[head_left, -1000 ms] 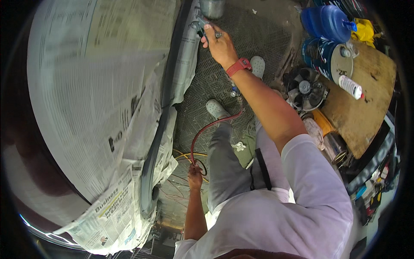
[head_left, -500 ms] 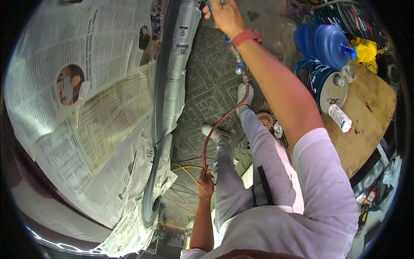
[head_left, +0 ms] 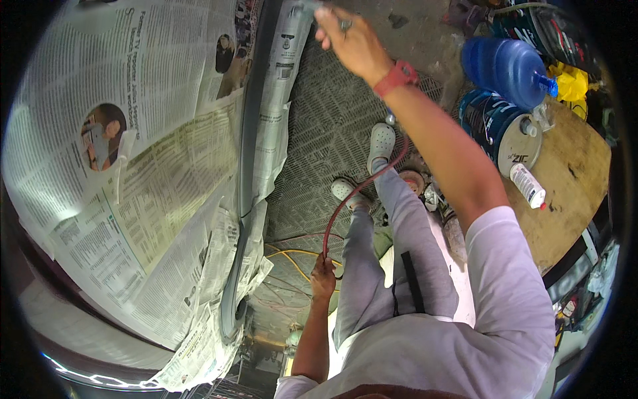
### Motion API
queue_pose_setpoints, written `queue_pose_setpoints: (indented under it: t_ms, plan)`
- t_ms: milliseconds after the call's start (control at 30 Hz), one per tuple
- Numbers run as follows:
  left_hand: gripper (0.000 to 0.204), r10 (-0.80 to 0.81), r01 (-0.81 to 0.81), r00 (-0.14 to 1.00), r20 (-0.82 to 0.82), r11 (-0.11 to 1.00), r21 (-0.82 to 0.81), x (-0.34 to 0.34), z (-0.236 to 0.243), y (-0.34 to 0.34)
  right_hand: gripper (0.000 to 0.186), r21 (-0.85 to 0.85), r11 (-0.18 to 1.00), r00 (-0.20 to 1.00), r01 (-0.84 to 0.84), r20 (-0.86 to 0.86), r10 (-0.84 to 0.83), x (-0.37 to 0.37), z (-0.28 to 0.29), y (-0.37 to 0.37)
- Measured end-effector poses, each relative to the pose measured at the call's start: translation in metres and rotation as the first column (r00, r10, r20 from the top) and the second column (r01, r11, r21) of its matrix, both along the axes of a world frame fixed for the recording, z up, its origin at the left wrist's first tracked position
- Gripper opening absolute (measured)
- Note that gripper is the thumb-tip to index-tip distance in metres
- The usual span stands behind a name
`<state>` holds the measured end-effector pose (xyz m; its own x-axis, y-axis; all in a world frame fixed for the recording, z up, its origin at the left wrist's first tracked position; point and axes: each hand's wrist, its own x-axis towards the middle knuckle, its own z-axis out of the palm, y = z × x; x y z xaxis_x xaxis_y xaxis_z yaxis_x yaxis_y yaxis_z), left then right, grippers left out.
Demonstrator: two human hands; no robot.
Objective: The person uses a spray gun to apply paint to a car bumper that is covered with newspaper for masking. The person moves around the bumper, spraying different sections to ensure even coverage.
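At the top, my right hand [head_left: 359,43] is closed around what looks like a spray gun [head_left: 345,25]. Mostly its metal knob shows; fingers and blur hide the rest. A red hose [head_left: 337,203] curves up from my left hand [head_left: 323,276] and passes behind my right forearm, near a small metal fitting [head_left: 391,118]. My left hand grips this hose low in the middle. Sheets of newspaper [head_left: 179,166] cover the car body on the left, on both sides of a dark grey trim strip [head_left: 250,126]. My right fingertips are near the strip's upper end.
On the right, a blue water jug [head_left: 502,70], a dark drum [head_left: 488,123] and a white bottle [head_left: 527,185] are by a wooden board [head_left: 575,176]. A yellow bag [head_left: 568,83] lies behind the jug. Yellow cables [head_left: 292,264] cross the floor near my feet.
My right hand has moved slightly down and right, and my forearm now hides most of the hose fittings. My left hand has shifted slightly right with the hose. My left foot has stepped closer to the right.
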<state>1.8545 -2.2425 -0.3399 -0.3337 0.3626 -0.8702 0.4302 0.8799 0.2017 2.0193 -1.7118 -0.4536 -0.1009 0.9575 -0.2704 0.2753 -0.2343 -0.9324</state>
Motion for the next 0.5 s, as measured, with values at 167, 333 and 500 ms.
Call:
queue_pose_setpoints:
  t_ms: [167, 333, 500]
  plan:
    - [0.043, 0.022, -0.021, 1.000, 0.002, 0.996, -0.089, -0.032, -0.006, -0.092, 0.058, -0.025, 0.985, 0.977, -0.170, -0.134, 0.165, -0.040, 0.005, -0.113]
    - [0.043, 0.166, -0.167, 0.986, -0.018, 0.976, -0.137, -0.051, -0.016, -0.182, 0.056, 0.147, 0.962, 0.945, -0.231, -0.201, 0.258, -0.086, -0.003, -0.224]
    - [0.047, 0.142, -0.162, 0.985, -0.095, 0.955, -0.250, -0.069, -0.035, -0.239, 0.055, 0.070, 0.868, 0.844, -0.492, -0.206, 0.495, -0.127, -0.013, -0.342]
